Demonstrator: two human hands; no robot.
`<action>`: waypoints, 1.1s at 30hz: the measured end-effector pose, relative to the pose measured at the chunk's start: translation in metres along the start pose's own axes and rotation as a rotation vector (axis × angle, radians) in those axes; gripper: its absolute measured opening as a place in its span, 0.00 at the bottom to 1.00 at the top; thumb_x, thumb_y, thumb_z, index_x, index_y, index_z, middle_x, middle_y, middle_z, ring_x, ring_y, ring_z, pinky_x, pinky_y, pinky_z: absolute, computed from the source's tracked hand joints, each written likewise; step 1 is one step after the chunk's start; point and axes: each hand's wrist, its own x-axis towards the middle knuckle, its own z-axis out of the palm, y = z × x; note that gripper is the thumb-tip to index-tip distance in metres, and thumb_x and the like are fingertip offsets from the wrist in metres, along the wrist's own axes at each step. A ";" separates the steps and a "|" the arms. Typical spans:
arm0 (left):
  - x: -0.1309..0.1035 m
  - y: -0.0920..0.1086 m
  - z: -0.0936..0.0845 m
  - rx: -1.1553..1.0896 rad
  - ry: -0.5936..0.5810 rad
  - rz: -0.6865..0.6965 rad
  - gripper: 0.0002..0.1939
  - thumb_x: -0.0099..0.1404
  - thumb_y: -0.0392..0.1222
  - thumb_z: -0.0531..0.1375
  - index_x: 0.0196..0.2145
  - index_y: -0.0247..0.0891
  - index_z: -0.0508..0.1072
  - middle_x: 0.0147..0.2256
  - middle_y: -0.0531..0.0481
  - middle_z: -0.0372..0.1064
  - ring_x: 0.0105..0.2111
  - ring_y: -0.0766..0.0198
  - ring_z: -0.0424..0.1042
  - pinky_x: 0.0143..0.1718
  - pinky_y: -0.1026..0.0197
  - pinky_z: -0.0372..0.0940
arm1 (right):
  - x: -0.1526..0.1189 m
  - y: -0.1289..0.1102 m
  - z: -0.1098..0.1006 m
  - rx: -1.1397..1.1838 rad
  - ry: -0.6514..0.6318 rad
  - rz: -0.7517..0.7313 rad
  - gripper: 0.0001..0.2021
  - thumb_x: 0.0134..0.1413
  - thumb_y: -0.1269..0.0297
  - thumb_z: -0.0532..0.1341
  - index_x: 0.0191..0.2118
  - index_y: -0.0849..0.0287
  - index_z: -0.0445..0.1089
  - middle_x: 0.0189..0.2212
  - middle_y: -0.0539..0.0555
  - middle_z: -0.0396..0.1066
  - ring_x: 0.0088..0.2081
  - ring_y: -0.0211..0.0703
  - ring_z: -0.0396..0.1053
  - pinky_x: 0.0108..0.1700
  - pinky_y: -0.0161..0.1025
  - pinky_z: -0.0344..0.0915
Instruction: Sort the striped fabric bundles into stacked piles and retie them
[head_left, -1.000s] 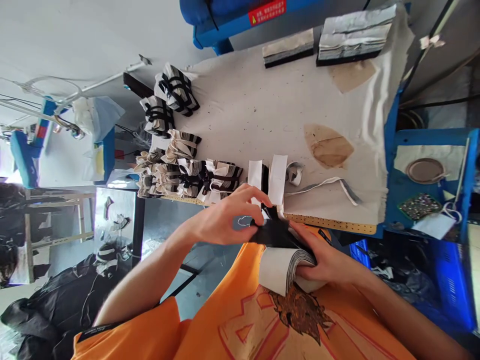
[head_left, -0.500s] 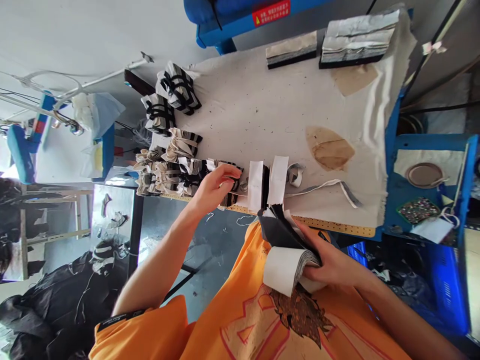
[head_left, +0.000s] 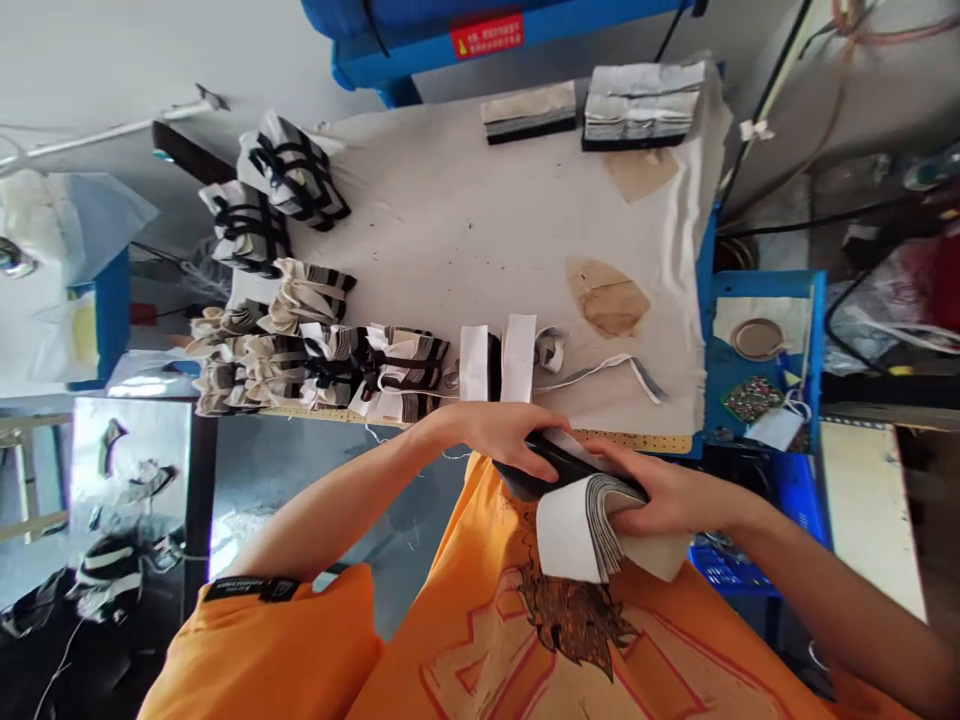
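Note:
In front of my orange shirt, both hands are closed on a stack of fabric pieces (head_left: 574,530), black on one side and whitish on the other. My right hand (head_left: 660,490) grips its right part, where several layers fold over and hang down in a curve. The fingers of my left hand (head_left: 517,440) clasp the black left end. Just beyond, two white-topped stacks (head_left: 518,355) stand at the table's near edge. A curled strip (head_left: 551,350) and a long narrow strip (head_left: 600,372) lie to their right.
Tied bundles of fabric pieces (head_left: 330,365) crowd the table's left side. Flat stacks (head_left: 641,105) sit at the far right edge. Brown patches (head_left: 607,297) mark the cloth-covered table (head_left: 427,230). A blue side tray (head_left: 765,350) stands at right, with a blue crate (head_left: 802,505) below.
My left hand has moved from beside the tied bundles to the right and taken hold of the stack's black end. My right hand keeps its grip. The view has shifted right.

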 end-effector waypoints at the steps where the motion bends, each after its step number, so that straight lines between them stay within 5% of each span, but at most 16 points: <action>1: 0.001 -0.003 0.002 0.020 0.015 -0.024 0.24 0.62 0.52 0.66 0.52 0.38 0.74 0.43 0.46 0.77 0.42 0.55 0.75 0.39 0.59 0.67 | -0.001 0.004 -0.002 0.030 0.000 0.023 0.40 0.52 0.58 0.69 0.70 0.55 0.59 0.58 0.56 0.74 0.58 0.54 0.73 0.59 0.49 0.72; 5: 0.013 -0.009 0.004 0.056 0.079 -0.096 0.18 0.63 0.52 0.64 0.45 0.38 0.74 0.37 0.50 0.74 0.36 0.59 0.72 0.34 0.62 0.62 | -0.005 0.026 -0.017 0.031 0.062 0.136 0.23 0.54 0.51 0.68 0.53 0.57 0.74 0.45 0.53 0.79 0.46 0.51 0.76 0.47 0.43 0.74; 9: 0.029 -0.006 -0.014 0.068 0.176 -0.128 0.17 0.63 0.54 0.64 0.42 0.38 0.73 0.33 0.52 0.70 0.32 0.62 0.68 0.31 0.62 0.59 | -0.008 0.033 -0.053 -0.089 0.145 0.133 0.24 0.55 0.44 0.67 0.49 0.57 0.76 0.42 0.54 0.79 0.44 0.54 0.76 0.46 0.45 0.74; 15: 0.046 0.003 -0.084 0.042 0.515 -0.027 0.18 0.60 0.53 0.65 0.41 0.36 0.74 0.37 0.49 0.72 0.38 0.60 0.69 0.39 0.59 0.62 | 0.009 0.003 -0.142 -0.151 0.338 0.059 0.29 0.52 0.37 0.68 0.52 0.53 0.77 0.48 0.54 0.78 0.51 0.59 0.75 0.55 0.53 0.73; 19: 0.056 0.001 -0.140 -0.088 0.710 0.023 0.18 0.59 0.49 0.67 0.43 0.36 0.74 0.43 0.46 0.73 0.42 0.60 0.70 0.44 0.57 0.63 | 0.035 -0.023 -0.198 -0.124 0.401 0.058 0.32 0.54 0.36 0.65 0.54 0.57 0.76 0.51 0.56 0.78 0.52 0.58 0.75 0.54 0.48 0.71; 22: 0.069 -0.013 -0.178 -0.150 0.749 -0.020 0.19 0.60 0.49 0.67 0.45 0.35 0.74 0.43 0.45 0.74 0.40 0.61 0.71 0.39 0.59 0.64 | 0.062 -0.028 -0.234 -0.150 0.417 0.088 0.35 0.57 0.35 0.61 0.55 0.64 0.75 0.49 0.58 0.78 0.50 0.56 0.75 0.48 0.42 0.69; 26: 0.103 -0.052 -0.216 -0.161 0.810 -0.199 0.20 0.64 0.48 0.65 0.50 0.37 0.73 0.46 0.44 0.76 0.37 0.62 0.73 0.33 0.63 0.66 | 0.110 -0.006 -0.273 -0.113 0.452 0.169 0.31 0.55 0.39 0.67 0.53 0.60 0.76 0.52 0.60 0.78 0.47 0.51 0.76 0.38 0.36 0.70; 30: 0.144 -0.090 -0.230 -0.116 0.863 -0.342 0.16 0.66 0.45 0.63 0.50 0.36 0.74 0.41 0.45 0.78 0.36 0.60 0.75 0.34 0.62 0.68 | 0.153 0.031 -0.294 -0.152 0.543 0.308 0.23 0.59 0.49 0.66 0.53 0.60 0.77 0.49 0.60 0.80 0.40 0.49 0.77 0.28 0.35 0.67; 33: 0.160 -0.098 -0.229 -0.039 0.903 -0.439 0.14 0.65 0.42 0.65 0.48 0.37 0.75 0.43 0.44 0.77 0.43 0.54 0.77 0.43 0.57 0.70 | 0.168 0.055 -0.300 -0.244 0.616 0.332 0.18 0.58 0.54 0.66 0.49 0.61 0.78 0.43 0.59 0.81 0.38 0.50 0.77 0.33 0.37 0.68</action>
